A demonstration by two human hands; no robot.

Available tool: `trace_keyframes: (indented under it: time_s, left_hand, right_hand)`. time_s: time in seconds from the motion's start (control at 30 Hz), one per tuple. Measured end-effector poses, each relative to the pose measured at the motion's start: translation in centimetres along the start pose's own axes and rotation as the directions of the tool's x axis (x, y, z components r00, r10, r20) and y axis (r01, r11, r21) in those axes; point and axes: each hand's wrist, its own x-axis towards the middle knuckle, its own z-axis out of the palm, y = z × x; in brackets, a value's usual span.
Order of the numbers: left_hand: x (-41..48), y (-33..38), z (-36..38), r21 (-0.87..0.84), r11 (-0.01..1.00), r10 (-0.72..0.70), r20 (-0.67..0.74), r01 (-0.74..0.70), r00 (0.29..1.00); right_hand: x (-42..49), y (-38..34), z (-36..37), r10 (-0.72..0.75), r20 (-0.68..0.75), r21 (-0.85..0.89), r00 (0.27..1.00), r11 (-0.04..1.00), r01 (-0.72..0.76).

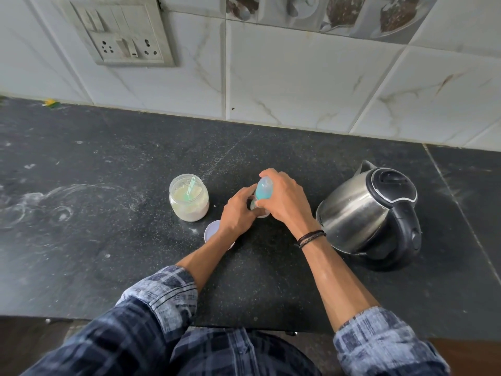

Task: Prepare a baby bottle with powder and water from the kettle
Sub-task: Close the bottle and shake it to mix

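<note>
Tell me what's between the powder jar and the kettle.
In the head view, the baby bottle stands there, held by the left hand and right hand.

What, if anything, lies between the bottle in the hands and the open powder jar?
Nothing visible: only black countertop separates the small clear blue-topped bottle from the clear powder jar. The round white lid lies nearer the person, off that line.
</note>
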Motion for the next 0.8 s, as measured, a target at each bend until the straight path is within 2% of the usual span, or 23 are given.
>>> trace_keyframes:
  time_s: [0.1, 0.37, 0.43, 0.6, 0.8]
  left_hand:
    - [-0.02, 0.01, 0.08, 0.0, 1.0, -0.003, -0.007, 0.003, 1.0]
    - [0.22, 0.02, -0.1, 0.018, 1.0, -0.008, 0.006, 0.008, 1.0]
    - [0.18, 0.04, -0.15, 0.013, 1.0, 0.0, 0.006, 0.0, 1.0]
    - [0.05, 0.12, -0.1, 0.004, 1.0, 0.005, -0.004, -0.005, 1.0]
    - [0.14, 0.21, -0.12, 0.047, 0.999, 0.008, 0.005, -0.008, 1.0]
  right_hand:
    - [-0.17, 0.15, 0.23, -0.028, -0.038, 0.007, 0.999, 1.0, 0.029]
    - [0.06, 0.1, 0.98, 0.044, -0.12, 0.031, 0.992, 0.999, -0.041]
    - [0.04, 0.09, 0.99, 0.052, -0.115, 0.037, 0.992, 0.998, -0.048]
    - [0.2, 0.41, 0.3, 0.004, 0.011, 0.068, 1.0, 0.998, -0.005]
    - [-0.02, 0.62, 0.91, 0.013, -0.07, 0.109, 0.997, 0.994, -0.006]
